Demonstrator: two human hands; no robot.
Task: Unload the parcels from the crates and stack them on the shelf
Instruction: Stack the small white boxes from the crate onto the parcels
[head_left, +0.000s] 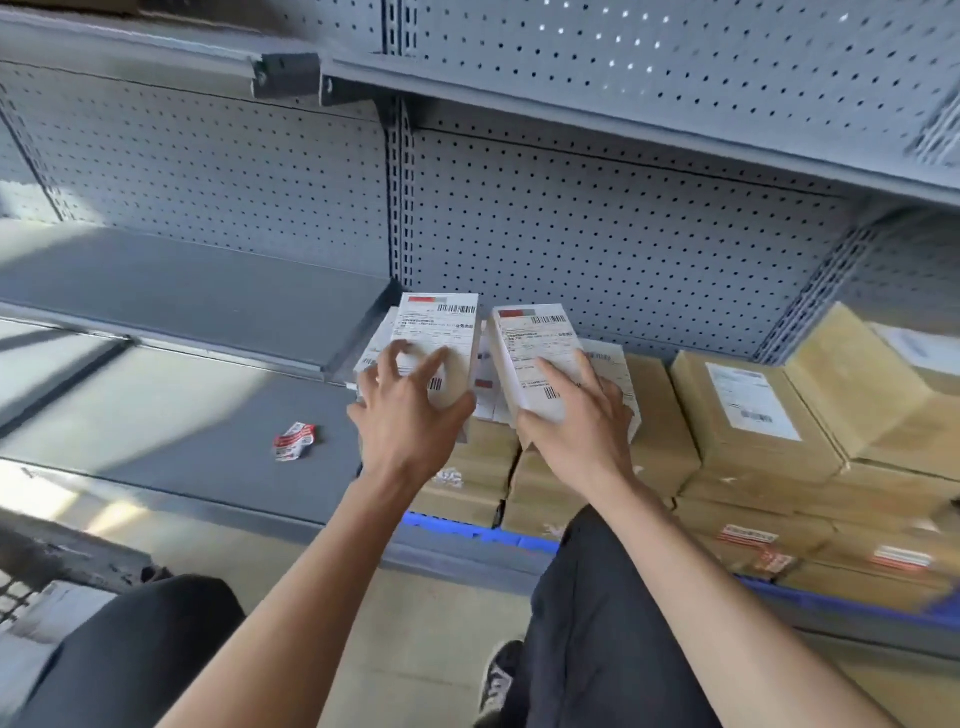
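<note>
Shelf (197, 415), far left: grey board bare apart from one crumpled red-and-white wrapper (294, 440), which lies well apart from the stock.

Left of centre: my left hand (410, 410) grasps a small white parcel (436, 338) from its near end, fingers spread over the shipping label, thumb on the right side. The parcel sits tilted above other white parcels of the same kind already on the stack.

Centre: my right hand (576, 421) grasps a second white parcel (537, 353) the same way, label up, just beside the first, the two not touching. Whether either parcel rests on the pile beneath or is clear of it, I cannot tell.

Right: brown cardboard boxes (753, 415) stacked in layers on the lower shelf, some labelled, filling it to the frame edge.

Progress, judged: well under way. The right bay holds much stock; the left bay and the grey shelves above are open. No crate is plainly in view, so the remaining count is unknown. Step in hand: set both parcels down and square them.
</note>
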